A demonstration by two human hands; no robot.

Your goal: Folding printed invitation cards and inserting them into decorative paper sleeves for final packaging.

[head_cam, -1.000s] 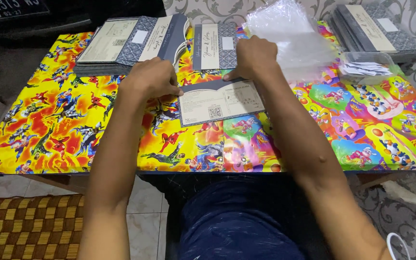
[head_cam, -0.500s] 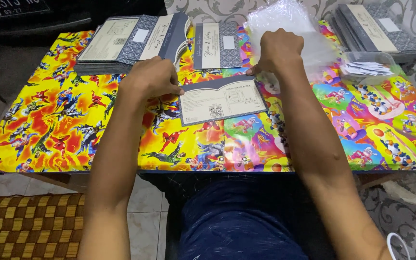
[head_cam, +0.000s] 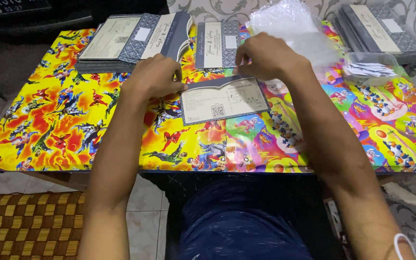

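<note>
One card (head_cam: 223,100) | both hands pinch its top edge: left (head_cam: 156,77), right (head_cam: 266,58)

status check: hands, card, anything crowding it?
Left hand pinching the card at its left edge. Right hand on its top edge. Card flat on the cartoon-print table cover. Card stack and plastic sleeves nearby, apart.

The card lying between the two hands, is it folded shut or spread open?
Folded shut, as far as shows. The card lies flat on the colourful table cover, its dark curved flap down over the pale printed face, with the left hand and right hand at its top edge.
</note>
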